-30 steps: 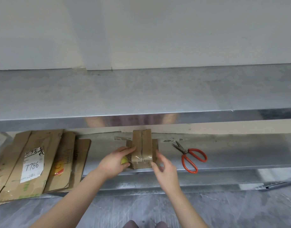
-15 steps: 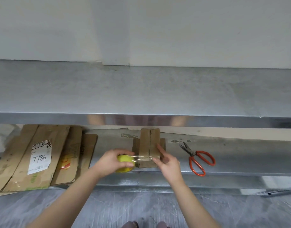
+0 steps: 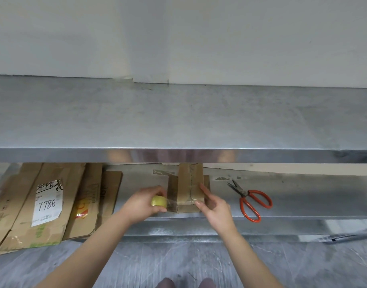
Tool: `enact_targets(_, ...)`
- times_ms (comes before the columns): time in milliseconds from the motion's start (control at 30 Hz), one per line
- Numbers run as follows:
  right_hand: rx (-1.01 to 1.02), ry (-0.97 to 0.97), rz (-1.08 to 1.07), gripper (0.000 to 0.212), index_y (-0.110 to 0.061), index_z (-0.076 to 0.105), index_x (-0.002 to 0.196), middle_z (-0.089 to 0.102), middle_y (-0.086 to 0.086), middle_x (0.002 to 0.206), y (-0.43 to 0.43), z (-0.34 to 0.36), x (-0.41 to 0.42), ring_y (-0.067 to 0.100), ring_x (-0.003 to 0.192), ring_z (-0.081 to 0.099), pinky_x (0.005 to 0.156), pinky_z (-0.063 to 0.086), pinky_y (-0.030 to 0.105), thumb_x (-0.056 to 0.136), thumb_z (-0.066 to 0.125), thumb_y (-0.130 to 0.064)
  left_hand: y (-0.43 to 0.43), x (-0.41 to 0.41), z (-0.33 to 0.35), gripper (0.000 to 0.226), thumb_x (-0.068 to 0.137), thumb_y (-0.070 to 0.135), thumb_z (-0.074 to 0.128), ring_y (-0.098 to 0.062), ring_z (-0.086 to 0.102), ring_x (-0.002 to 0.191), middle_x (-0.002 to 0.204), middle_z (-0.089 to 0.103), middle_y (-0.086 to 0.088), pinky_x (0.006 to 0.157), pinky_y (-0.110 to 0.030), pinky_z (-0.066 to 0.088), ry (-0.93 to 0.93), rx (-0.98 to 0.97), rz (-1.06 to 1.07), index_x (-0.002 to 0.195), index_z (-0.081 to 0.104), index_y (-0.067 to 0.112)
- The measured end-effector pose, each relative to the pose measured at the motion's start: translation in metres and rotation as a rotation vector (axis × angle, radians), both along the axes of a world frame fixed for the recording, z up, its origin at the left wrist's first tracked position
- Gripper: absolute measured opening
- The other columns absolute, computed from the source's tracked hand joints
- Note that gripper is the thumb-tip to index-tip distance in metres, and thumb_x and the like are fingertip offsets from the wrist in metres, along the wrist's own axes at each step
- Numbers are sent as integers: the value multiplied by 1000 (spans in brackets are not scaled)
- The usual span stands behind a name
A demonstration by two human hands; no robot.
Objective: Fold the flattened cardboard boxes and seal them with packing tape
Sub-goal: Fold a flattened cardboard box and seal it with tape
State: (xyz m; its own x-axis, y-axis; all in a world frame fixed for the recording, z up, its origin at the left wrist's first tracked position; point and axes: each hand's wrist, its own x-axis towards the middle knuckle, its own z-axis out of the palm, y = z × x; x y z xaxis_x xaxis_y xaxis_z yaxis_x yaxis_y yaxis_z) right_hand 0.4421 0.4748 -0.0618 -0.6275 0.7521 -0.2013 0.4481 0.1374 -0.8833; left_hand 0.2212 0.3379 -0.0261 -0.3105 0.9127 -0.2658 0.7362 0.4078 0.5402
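Left hand point(image 3: 143, 201) gripped the tape roll point(image 3: 158, 201) left of the box point(image 3: 191, 183); right hand point(image 3: 214, 208), fingers straight, pinned the strip point(image 3: 171, 202), best kept taut.

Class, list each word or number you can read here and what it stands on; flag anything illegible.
"7786": handwritten on the white label stuck to the flattened cardboard.
Scrawl along the label's top and its small print: unreadable.
Print on the neighbouring cardboard sheet: too blurred.

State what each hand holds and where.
Left hand grips the tape roll around its rim; right hand only presses the box at its near right corner.
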Motion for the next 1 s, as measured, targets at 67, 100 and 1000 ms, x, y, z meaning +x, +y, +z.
enact_targets(67, 177, -67, 74, 51, -53, 44, 136, 53, -24, 133, 1, 5, 4, 5, 127, 51, 101, 41, 17, 89, 63, -49, -3, 2, 0, 38, 75, 43, 77, -7, 56, 93, 101, 62, 14, 76, -17, 40, -9, 18, -42, 104, 59, 26)
enact_targets(100, 265, -121, 116, 52, -51, 41, 139, 48, -16, 143, 2, 5, 5, 10, 133, 45, 104, 41, 22, 90, 57, -55, -4, 4, -1, 40, 74, 45, 78, -7, 56, 91, 100, 62, 14, 74, -15, 39, -10, 31, -57, 103, 59, 25)
enact_targets(1000, 853, -724, -67, 39, 5, 62, 73, 56, 23, 65, 98, -66, 112, 35, 54, 56, 55, 43, 39, 45, 90, 0, -5, 31, 12, 40, 80, 28, 75, -19, 59, 101, 113, 61, 0, 80, -20, 37, 116, 57, 156, 115, 60, 18)
